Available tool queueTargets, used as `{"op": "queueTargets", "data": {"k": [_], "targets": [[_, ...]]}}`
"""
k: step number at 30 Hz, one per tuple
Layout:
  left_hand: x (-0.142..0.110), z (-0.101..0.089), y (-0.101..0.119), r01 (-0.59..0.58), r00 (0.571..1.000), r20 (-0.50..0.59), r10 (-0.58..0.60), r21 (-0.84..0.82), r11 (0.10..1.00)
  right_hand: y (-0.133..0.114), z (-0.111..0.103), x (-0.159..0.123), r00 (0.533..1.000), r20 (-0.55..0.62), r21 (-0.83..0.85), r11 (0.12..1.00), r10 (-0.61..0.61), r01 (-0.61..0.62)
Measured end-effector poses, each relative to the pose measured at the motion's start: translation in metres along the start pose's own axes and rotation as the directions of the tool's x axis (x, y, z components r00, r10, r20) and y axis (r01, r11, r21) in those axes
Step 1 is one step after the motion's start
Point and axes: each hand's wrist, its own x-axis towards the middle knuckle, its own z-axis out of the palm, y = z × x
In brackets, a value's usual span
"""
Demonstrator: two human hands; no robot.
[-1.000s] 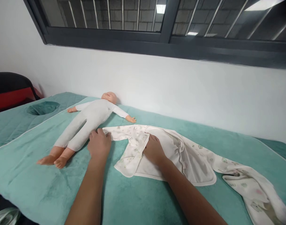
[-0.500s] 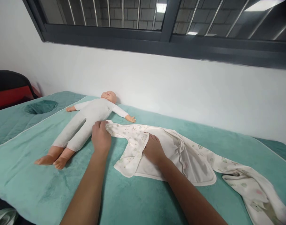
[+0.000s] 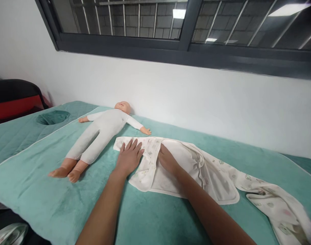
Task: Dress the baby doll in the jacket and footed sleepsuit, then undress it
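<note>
A white baby shirt (image 3: 175, 180) printed with small figures lies opened out on the bed, inner side partly up. My left hand (image 3: 130, 156) rests flat on its left sleeve, fingers spread. My right hand (image 3: 169, 161) is closed at the edge of the shirt's left front panel, its fingertips hidden behind the cloth. Left of the shirt, a baby doll (image 3: 104, 122) in a white suit lies on its back, arms out and feet toward the near left. One doll hand is close to the shirt's left sleeve.
A green sheet (image 3: 99, 211) covers the bed, which has a round hole (image 3: 53, 117) at left. Another printed garment (image 3: 282, 211) lies at right. Behind are a white wall and a barred window (image 3: 145, 46). A black-and-red object (image 3: 16, 102) stands at far left.
My left hand has let go of the sleeve's end and moved right, now lying flat on the sleeve. My right hand stays at the panel's edge. The view has shifted slightly.
</note>
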Motion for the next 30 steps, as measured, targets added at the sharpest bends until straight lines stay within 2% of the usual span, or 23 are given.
{"op": "queueTargets", "data": {"k": [2, 4, 6, 7, 9, 11, 13, 15, 17, 19, 21, 23, 25, 27, 29, 30], "targets": [[-0.001, -0.009, 0.005, 0.065, 0.994, -0.064, -0.083, -0.239, 0.969, -0.010, 0.010, 0.013, 1.000, -0.008, 0.002, 1.000, 0.010, -0.010], [-0.006, -0.017, 0.011, 0.110, 0.972, -0.129, -0.195, -0.483, 0.869, -0.018, 0.021, 0.025, 0.997, -0.026, -0.096, 0.992, 0.075, -0.077], [-0.018, -0.020, 0.016, 0.103, 0.955, -0.163, -0.247, -0.599, 0.794, -0.020, 0.032, 0.034, 0.987, -0.090, -0.217, 0.964, 0.134, -0.151], [-0.027, -0.019, 0.018, 0.084, 0.957, -0.172, -0.234, -0.606, 0.791, -0.019, 0.035, 0.037, 0.982, -0.125, -0.252, 0.953, 0.139, -0.168], [-0.048, -0.014, 0.022, 0.023, 0.975, -0.174, -0.140, -0.545, 0.838, -0.011, 0.037, 0.040, 0.977, -0.170, -0.270, 0.948, 0.128, -0.171], [-0.069, -0.007, 0.025, -0.048, 0.988, -0.155, -0.020, -0.421, 0.906, 0.000, 0.035, 0.041, 0.980, -0.163, -0.223, 0.963, 0.117, -0.152], [-0.085, -0.002, 0.027, -0.084, 0.990, -0.135, 0.044, -0.311, 0.947, 0.010, 0.031, 0.041, 0.983, -0.142, -0.170, 0.976, 0.114, -0.137], [-0.094, -0.003, 0.029, -0.048, 0.989, -0.146, 0.004, -0.302, 0.952, 0.016, 0.028, 0.041, 0.986, -0.133, -0.140, 0.983, 0.103, -0.121], [-0.097, -0.009, 0.030, 0.069, 0.975, -0.168, -0.146, -0.399, 0.914, 0.019, 0.029, 0.040, 0.987, -0.133, -0.116, 0.988, 0.087, -0.102], [-0.098, -0.017, 0.032, 0.195, 0.919, -0.192, -0.344, -0.537, 0.821, 0.019, 0.032, 0.040, 0.988, -0.139, -0.099, 0.991, 0.072, -0.086], [-0.099, -0.023, 0.035, 0.263, 0.838, -0.207, -0.504, -0.657, 0.707, 0.020, 0.034, 0.040, 0.987, -0.146, -0.092, 0.993, 0.062, -0.076], [-0.101, -0.025, 0.036, 0.281, 0.770, -0.212, -0.602, -0.735, 0.617, 0.021, 0.036, 0.041, 0.986, -0.155, -0.093, 0.993, 0.061, -0.076], [-0.105, -0.023, 0.036, 0.308, 0.721, -0.205, -0.662, -0.761, 0.571, 0.023, 0.036, 0.042, 0.984, -0.166, -0.103, 0.991, 0.070, -0.088], [-0.109, -0.019, 0.035, 0.330, 0.681, -0.251, -0.688, -0.734, 0.594, 0.023, 0.036, 0.042, 0.982, -0.172, -0.121, 0.988, 0.079, -0.100], [-0.113, -0.015, 0.035, 0.302, 0.665, -0.406, -0.627, -0.621, 0.723, 0.022, 0.035, 0.041, 0.982, -0.170, -0.141, 0.984, 0.080, -0.105], [-0.114, -0.014, 0.035, 0.258, 0.676, -0.506, -0.536, -0.518, 0.815, 0.020, 0.035, 0.040, 0.982, -0.170, -0.149, 0.983, 0.082, -0.108]]}}
